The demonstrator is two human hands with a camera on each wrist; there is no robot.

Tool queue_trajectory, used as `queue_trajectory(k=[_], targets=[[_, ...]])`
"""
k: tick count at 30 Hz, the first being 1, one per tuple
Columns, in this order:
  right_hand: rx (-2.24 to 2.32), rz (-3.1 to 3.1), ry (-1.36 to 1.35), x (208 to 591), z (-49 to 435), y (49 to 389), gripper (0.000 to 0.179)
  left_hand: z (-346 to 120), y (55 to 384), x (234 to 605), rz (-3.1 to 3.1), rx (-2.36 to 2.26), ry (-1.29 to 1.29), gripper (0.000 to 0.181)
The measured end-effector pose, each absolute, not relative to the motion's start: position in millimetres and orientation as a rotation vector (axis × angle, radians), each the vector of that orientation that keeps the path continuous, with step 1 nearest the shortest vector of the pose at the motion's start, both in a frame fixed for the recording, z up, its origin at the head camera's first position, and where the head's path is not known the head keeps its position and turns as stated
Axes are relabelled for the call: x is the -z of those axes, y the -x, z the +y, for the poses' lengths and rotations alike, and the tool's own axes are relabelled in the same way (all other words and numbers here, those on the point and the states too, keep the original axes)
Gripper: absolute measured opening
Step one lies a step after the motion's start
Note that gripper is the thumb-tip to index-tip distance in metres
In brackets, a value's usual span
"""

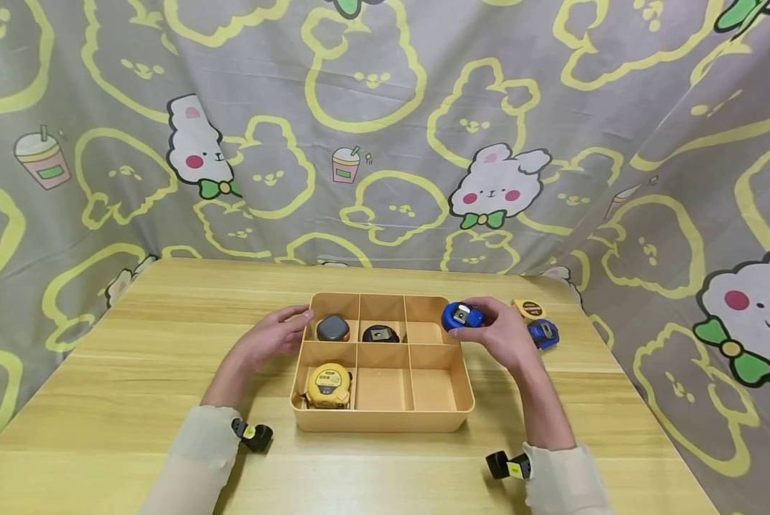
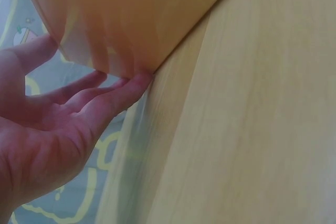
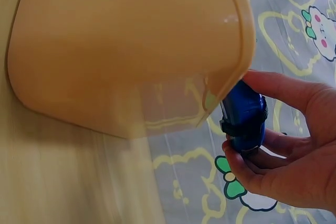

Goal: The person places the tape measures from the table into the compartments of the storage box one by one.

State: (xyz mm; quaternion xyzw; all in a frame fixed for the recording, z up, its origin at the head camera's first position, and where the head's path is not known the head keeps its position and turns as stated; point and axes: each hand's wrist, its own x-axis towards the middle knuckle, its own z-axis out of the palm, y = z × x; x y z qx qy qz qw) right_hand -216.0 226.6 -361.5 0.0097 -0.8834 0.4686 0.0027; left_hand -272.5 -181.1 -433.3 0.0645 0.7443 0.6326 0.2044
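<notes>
- A wooden table, pale yellow with streaked grain.
- A grey cloth hanging behind the table and at both sides, lightly creased.
- On the cloth: yellow cartoon outlines, white rabbits with pink cheeks and green bows, and pink cups with green straws.

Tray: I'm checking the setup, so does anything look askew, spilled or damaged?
Nothing stands out: the tray sits flat on the table, and the yellow tape measure, grey item and dark tape measure each occupy a separate compartment.
</notes>
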Motion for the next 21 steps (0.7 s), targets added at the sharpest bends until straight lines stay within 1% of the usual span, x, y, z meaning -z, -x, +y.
queue_trajectory(k=[21], targets=[[-1.532, -2.751, -0.05, 365, 204, 217, 0.065, -181, 273, 434, 2.068, -1.773, -0.194, 0.078]])
